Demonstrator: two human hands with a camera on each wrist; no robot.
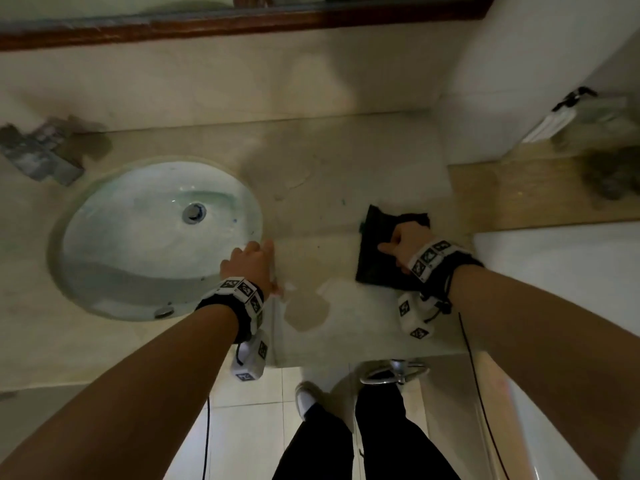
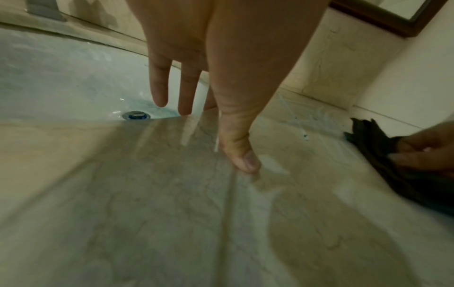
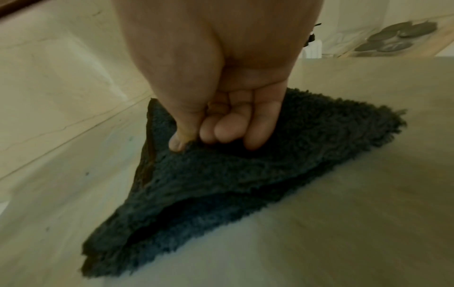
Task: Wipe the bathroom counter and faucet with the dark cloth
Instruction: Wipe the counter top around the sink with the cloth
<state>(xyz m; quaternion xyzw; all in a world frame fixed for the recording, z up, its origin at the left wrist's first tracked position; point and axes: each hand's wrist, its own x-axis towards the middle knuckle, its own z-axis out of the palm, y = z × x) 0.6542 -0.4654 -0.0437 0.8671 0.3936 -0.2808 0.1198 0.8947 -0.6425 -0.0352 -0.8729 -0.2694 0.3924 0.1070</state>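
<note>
one right hand (image 3: 216,77) gripping dark cloth (image 3: 221,174) on counter (image 1: 346,161), left hand (image 1: 251,265) flat

faucet (image 1: 41,152): blurred for me, a grey smear left of the sink; cut by the top edge in the left wrist view.
cloth (image 1: 381,251): its middle sits under my right hand (image 1: 405,242).
shelf clutter (image 1: 609,168): too blurred to name.
mirror (image 1: 242,15): cut off at the top.

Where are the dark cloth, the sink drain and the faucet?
dark cloth (image 3: 221,174): right wrist view, fuzzy top fold.
sink drain (image 1: 194,212): head view, metal plug centre.
faucet (image 1: 38,154): head view, blurred grey body.
</note>
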